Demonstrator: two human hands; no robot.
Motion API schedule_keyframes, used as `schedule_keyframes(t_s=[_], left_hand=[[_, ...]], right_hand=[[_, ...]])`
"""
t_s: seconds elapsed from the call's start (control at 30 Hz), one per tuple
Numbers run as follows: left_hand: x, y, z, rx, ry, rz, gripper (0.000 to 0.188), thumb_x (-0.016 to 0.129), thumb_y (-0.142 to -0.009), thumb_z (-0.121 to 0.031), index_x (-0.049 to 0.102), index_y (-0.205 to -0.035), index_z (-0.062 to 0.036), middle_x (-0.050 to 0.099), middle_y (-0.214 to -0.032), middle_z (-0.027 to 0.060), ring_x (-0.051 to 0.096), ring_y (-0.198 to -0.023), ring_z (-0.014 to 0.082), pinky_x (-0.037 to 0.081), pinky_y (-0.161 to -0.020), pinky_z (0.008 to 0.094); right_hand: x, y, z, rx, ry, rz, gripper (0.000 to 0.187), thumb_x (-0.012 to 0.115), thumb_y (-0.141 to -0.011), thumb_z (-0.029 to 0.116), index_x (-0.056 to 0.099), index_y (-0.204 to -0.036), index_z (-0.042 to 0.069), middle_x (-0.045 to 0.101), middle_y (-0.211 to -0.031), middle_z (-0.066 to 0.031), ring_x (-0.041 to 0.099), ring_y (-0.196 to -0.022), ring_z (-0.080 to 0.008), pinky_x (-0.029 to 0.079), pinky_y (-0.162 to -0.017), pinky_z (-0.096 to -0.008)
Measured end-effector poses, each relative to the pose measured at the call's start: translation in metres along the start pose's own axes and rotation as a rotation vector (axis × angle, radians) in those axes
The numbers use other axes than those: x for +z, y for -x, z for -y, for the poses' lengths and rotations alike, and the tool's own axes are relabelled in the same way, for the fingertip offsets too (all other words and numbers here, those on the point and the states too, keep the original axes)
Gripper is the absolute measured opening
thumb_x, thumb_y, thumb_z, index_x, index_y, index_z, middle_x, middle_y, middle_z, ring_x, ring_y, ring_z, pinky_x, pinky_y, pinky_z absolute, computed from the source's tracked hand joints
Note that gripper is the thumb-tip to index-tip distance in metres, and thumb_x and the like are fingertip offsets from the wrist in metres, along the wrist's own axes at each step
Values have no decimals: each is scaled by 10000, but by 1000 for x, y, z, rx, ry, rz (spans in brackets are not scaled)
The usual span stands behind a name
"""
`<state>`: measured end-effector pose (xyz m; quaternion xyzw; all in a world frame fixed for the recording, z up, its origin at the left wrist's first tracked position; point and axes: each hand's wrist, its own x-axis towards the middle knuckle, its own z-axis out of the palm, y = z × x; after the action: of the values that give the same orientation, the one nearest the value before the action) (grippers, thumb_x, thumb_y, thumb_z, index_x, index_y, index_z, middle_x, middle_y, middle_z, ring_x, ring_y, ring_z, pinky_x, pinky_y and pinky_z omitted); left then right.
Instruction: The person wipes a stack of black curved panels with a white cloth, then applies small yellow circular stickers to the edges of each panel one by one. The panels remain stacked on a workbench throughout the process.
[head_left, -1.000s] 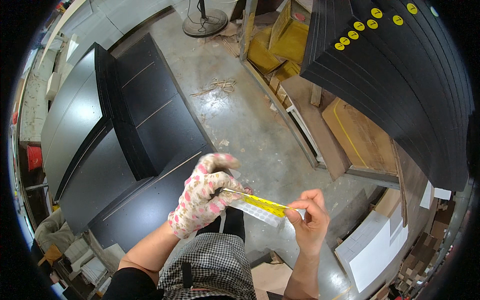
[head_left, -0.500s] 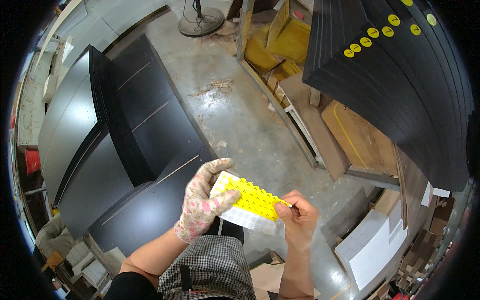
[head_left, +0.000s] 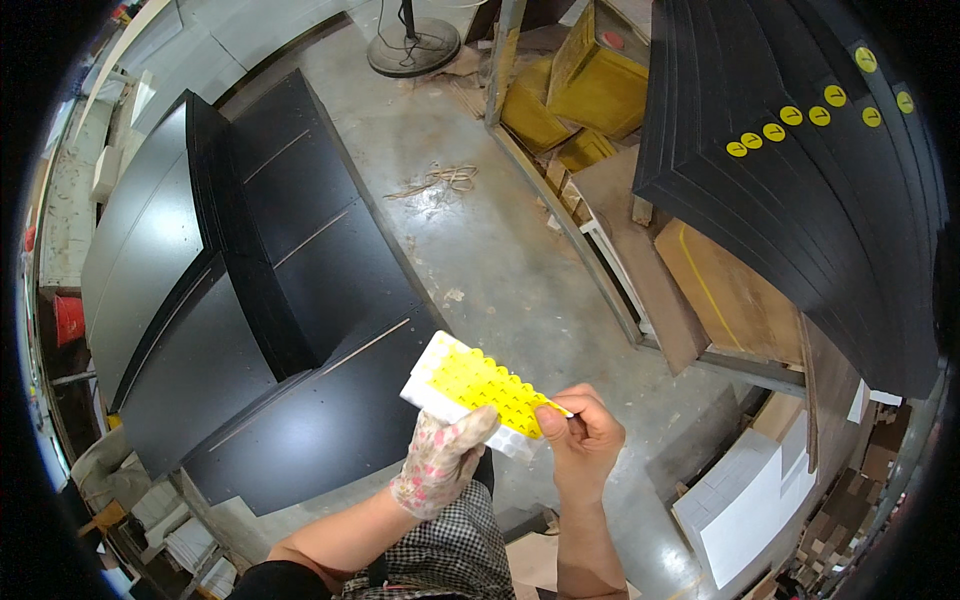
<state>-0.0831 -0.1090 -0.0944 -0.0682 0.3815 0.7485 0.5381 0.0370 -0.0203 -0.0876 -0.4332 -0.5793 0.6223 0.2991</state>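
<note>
A white sheet of round yellow stickers is held up in front of me, with some bare backing along its left and lower edges. My left hand, in a white glove with a floral pattern, grips the sheet's lower edge with the thumb on top. My bare right hand pinches at the sheet's right corner, thumb against forefinger. Whether a single sticker sits between those fingertips is too small to tell. At the upper right stands a stack of black panels, with several yellow round stickers on its edges.
More black panels lie stacked at the left. Yellow containers and brown boards stand inside a metal frame. A fan base and tangled string are on the floor. White sheets lie at the lower right.
My left hand has shifted down and right along the sheet, from its left end to its lower edge. The right hand keeps its pinch at the corner, slightly further left. The view has shifted a little.
</note>
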Motion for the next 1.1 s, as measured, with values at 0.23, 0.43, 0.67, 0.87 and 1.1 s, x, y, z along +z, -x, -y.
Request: schedule_keyframes(t_s=[0.23,0.43,0.67,0.87,1.1], left_hand=[[8,-9,-7,50,-133,-125,423,635,-811,-21,441,-1182,-78,546,-1049,67,573,-980,203,469,-890,370],[4,-7,-13,52,-246,-171,438,660,-791,-25,451,-1176,-44,567,-1040,91,594,-964,205,492,-864,357],[3,-9,-22,182,-410,-146,341,675,-787,11,542,-1101,19,643,-992,118,643,-898,191,531,-792,315],[8,-9,-22,265,-491,-50,339,667,-778,53,544,-1091,11,648,-965,94,637,-888,168,527,-795,309],[12,-20,-29,319,-388,-128,380,659,-771,55,523,-1126,31,638,-988,128,648,-870,205,541,-771,334]], right_hand=[[-2,-8,1,27,-88,74,99,678,-793,-9,616,-860,-47,589,-827,-64,542,-745,-110,457,-738,-231],[1,-10,3,42,0,93,99,664,-813,28,616,-863,-42,595,-788,-68,543,-735,-100,460,-733,-242],[-5,-21,24,-307,505,92,93,698,-709,13,640,-780,5,586,-752,-57,540,-693,-152,430,-598,-270],[-7,-24,36,-508,808,109,121,703,-630,-2,639,-721,46,584,-718,-48,547,-682,-217,440,-596,-308],[-10,-45,62,-740,563,-48,144,681,-610,-37,615,-706,47,548,-707,-54,519,-683,-199,407,-591,-308]])
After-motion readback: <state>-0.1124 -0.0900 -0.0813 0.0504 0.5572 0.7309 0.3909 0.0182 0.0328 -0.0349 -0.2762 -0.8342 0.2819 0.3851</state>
